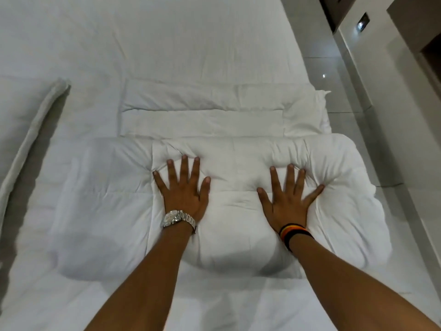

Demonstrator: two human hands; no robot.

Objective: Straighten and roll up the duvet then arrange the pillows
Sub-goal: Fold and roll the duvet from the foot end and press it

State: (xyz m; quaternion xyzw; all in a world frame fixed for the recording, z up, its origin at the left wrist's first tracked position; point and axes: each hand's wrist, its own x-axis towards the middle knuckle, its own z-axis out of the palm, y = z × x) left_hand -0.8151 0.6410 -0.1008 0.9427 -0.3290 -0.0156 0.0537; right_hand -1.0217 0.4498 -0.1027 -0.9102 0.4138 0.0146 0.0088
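White duvet roll [214, 211] lies under our flat, open left hand [183, 194] and right hand [288, 201], gripping nothing; we judge pillows come next.

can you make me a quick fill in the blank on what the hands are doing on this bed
1. Both hands press flat on the ____ duvet.
2. The left hand has a ____ on its wrist.
3. The right hand has its fingers ____.
4. The floor lies to the bed's ____.

Missing words: white; watch; spread; right

White duvet [222, 211], silver watch [177, 218], black-orange-yellow striped wristband [294, 234].
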